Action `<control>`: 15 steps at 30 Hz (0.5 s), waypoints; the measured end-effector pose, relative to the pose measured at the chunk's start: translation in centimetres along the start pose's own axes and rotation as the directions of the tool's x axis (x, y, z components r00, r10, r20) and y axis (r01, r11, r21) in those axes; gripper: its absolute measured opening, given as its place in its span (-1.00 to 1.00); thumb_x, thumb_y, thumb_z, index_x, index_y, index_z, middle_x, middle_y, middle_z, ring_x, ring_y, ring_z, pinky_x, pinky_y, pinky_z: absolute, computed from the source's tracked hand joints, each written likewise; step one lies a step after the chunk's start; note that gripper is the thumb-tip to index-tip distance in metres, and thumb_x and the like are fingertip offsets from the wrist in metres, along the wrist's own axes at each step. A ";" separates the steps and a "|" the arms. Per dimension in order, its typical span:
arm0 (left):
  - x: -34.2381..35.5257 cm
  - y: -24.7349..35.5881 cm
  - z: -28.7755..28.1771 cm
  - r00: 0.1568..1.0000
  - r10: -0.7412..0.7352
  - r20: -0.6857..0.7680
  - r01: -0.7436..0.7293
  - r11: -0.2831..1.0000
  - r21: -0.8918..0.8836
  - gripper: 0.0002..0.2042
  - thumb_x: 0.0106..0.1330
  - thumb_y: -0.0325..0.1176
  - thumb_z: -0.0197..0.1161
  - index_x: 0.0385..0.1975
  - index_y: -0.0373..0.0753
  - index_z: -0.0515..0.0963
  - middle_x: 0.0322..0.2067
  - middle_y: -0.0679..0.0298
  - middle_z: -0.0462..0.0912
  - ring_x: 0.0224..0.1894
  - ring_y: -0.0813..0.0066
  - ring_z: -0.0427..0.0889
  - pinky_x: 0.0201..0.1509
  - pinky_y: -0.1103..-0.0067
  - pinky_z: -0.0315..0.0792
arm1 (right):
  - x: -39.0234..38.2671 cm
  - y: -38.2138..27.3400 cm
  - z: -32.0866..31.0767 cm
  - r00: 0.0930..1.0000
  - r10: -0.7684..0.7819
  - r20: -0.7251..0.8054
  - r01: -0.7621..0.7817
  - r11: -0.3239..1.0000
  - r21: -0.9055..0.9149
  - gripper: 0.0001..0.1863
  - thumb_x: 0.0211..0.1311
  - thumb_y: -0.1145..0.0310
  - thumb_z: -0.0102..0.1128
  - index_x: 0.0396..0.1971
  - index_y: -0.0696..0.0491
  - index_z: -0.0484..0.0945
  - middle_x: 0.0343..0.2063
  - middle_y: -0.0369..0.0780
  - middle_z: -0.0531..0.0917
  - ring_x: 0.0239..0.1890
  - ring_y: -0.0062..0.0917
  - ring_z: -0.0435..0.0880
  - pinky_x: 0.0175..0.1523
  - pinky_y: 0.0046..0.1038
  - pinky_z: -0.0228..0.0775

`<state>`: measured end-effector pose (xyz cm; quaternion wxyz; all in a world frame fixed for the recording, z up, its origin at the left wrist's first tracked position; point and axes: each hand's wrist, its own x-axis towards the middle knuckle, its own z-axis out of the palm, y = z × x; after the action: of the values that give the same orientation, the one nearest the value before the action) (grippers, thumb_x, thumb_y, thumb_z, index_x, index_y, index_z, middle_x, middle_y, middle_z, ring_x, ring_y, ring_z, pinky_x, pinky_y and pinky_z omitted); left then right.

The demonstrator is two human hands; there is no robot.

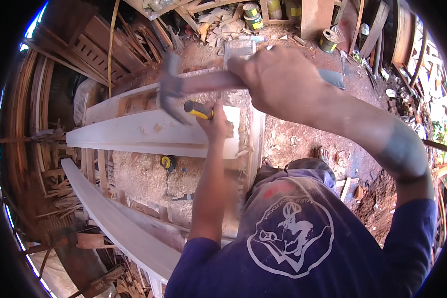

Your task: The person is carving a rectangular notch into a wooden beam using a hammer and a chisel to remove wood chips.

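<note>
My right hand is raised and closed around the handle of a claw hammer, whose head is blurred and hangs to the left. Below it, my left hand grips a chisel by its black and yellow handle. The chisel's blade is hidden behind my hand. That hand is at the right end of a long, pale wooden beam, which lies across a bench. Whether the blade touches the wood I cannot tell.
A yellow and black tape measure lies on the sawdust-covered bench nearer to me. Another long pale board slants across the lower left. Paint cans and wood scraps sit at the back. Planks lean at the left.
</note>
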<state>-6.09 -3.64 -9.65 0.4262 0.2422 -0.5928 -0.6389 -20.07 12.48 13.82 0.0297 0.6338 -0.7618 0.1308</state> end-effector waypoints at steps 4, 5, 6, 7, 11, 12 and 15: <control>-0.4 1.1 1.5 0.992 0.043 -0.121 -0.037 0.998 0.048 -0.73 0.33 -0.43 0.28 -0.62 -0.22 0.41 -0.75 0.45 0.41 -0.72 0.70 0.36 -0.62 0.66 0.22 | -0.3 -0.1 -1.6 0.933 -0.029 -0.359 0.137 0.951 0.279 -0.76 0.12 0.53 0.16 -0.18 0.15 0.48 -0.59 -0.01 0.65 -0.52 -0.09 0.72 -0.37 -0.14 0.59; -0.2 1.2 1.4 0.994 0.034 -0.099 -0.027 0.997 0.075 -0.73 0.33 -0.42 0.28 -0.62 -0.22 0.41 -0.75 0.45 0.41 -0.72 0.71 0.37 -0.62 0.65 0.22 | -0.7 -0.1 -0.6 0.950 -0.008 -0.313 0.084 0.970 0.230 -0.80 0.12 0.52 0.15 -0.22 0.14 0.46 -0.59 -0.01 0.66 -0.50 -0.10 0.72 -0.36 -0.14 0.58; -0.1 1.1 1.3 0.997 0.025 -0.078 -0.017 0.995 0.102 -0.73 0.33 -0.41 0.28 -0.63 -0.21 0.41 -0.75 0.45 0.41 -0.73 0.71 0.37 -0.62 0.65 0.23 | -0.9 0.0 0.4 0.948 -0.008 -0.319 0.085 0.970 0.227 -0.80 0.12 0.52 0.15 -0.22 0.14 0.46 -0.59 -0.01 0.66 -0.50 -0.10 0.72 -0.36 -0.14 0.58; 0.2 0.2 0.9 0.997 0.034 -0.064 -0.029 0.997 0.067 -0.71 0.33 -0.40 0.29 -0.64 -0.21 0.41 -0.74 0.46 0.42 -0.73 0.71 0.37 -0.63 0.64 0.24 | -1.1 0.2 1.3 1.000 -0.001 -0.025 0.004 0.990 0.139 -0.75 0.15 0.49 0.12 -0.14 0.13 0.50 -0.49 -0.04 0.69 -0.42 -0.14 0.75 -0.31 -0.16 0.62; 0.8 0.6 0.5 0.999 -0.043 0.030 0.038 0.988 0.148 -0.70 0.35 -0.49 0.22 -0.64 -0.18 0.33 -0.72 0.43 0.37 -0.72 0.69 0.33 -0.65 0.62 0.22 | -1.5 1.0 1.5 0.984 0.082 0.155 -0.081 0.997 -0.010 -0.70 0.19 0.45 0.09 -0.06 0.12 0.53 -0.39 -0.09 0.72 -0.33 -0.20 0.78 -0.29 -0.22 0.65; 0.9 0.3 0.3 0.998 -0.047 0.028 0.042 0.988 0.152 -0.70 0.35 -0.49 0.22 -0.64 -0.18 0.33 -0.72 0.43 0.37 -0.72 0.69 0.33 -0.65 0.62 0.22 | -1.7 1.0 1.0 0.984 0.081 0.158 -0.081 0.997 -0.006 -0.70 0.19 0.45 0.09 -0.06 0.12 0.53 -0.39 -0.09 0.72 -0.33 -0.20 0.78 -0.29 -0.22 0.65; 1.4 0.1 1.3 0.995 -0.067 0.076 0.055 0.987 0.149 -0.70 0.37 -0.47 0.21 -0.64 -0.19 0.35 -0.72 0.42 0.37 -0.70 0.69 0.32 -0.63 0.62 0.23 | -2.7 1.4 0.4 0.989 -0.116 -0.091 0.116 0.993 -0.006 -0.77 0.24 0.40 0.12 -0.11 0.08 0.54 -0.41 -0.10 0.72 -0.41 -0.23 0.77 -0.34 -0.26 0.65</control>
<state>-7.82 -4.08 -9.08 0.3629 0.2649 -0.6473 -0.6157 -20.88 15.19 12.60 0.0723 0.6702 -0.7216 0.1575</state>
